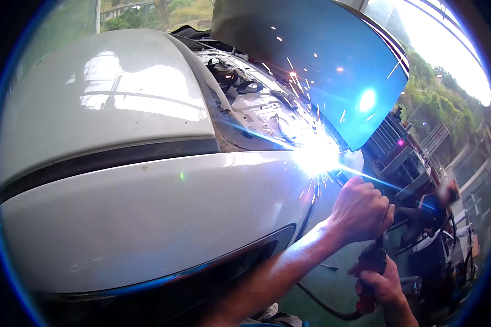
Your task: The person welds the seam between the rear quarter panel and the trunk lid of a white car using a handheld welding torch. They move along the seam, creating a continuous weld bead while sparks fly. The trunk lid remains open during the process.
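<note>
A blinding white-blue welding arc flares at the edge of a white car body panel, throwing sparks. Its glare hides the joint and the torch tip. Just below the flare, my left hand is closed in a fist around the front part of the welding torch. Lower down, my right hand wraps the black handle of the welding torch, which has a red lower end. From there a dark cable curves away to the left.
A raised panel, lit blue, reflects the arc above an opened bay with bare metal. Another white panel fills the upper left. At right are a metal rack, clutter and a blurred person in dark clothing.
</note>
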Tool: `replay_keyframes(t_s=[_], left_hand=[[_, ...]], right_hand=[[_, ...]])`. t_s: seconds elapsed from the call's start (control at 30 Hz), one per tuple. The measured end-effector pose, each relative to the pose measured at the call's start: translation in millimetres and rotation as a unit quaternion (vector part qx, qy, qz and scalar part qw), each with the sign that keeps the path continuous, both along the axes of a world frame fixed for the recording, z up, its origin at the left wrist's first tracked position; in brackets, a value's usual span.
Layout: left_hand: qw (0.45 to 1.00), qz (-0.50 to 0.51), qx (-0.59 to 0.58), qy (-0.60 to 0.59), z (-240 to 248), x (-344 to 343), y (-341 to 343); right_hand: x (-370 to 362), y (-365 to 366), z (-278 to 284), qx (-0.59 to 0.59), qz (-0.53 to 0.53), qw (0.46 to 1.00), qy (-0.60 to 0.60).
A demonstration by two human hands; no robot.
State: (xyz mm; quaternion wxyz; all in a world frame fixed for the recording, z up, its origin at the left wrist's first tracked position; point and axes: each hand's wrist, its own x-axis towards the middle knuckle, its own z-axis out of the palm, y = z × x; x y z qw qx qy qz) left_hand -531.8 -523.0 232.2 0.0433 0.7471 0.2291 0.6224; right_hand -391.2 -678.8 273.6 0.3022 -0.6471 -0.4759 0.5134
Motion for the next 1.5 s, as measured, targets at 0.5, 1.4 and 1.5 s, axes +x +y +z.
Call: replay_keyframes(t_s=[0.5,1.4,1.5], left_hand=[[0.998,-0.014,0.041,0.050,-1.7,22.4,-28.9],[0.993,0.052,0.027,0.101,-11.9,23.7,11.8],[0.994,0.064,0.027,0.090,-13.6,26.4,13.5]], right_hand=[[38.5,-15.7,-50.1,0.076,0.005,0.994,0.078],[81.0,51.2,-60.1,-0.044,0.085,0.977,0.189],[83.2,54.4,-55.9,-0.055,0.079,0.978,0.184]])
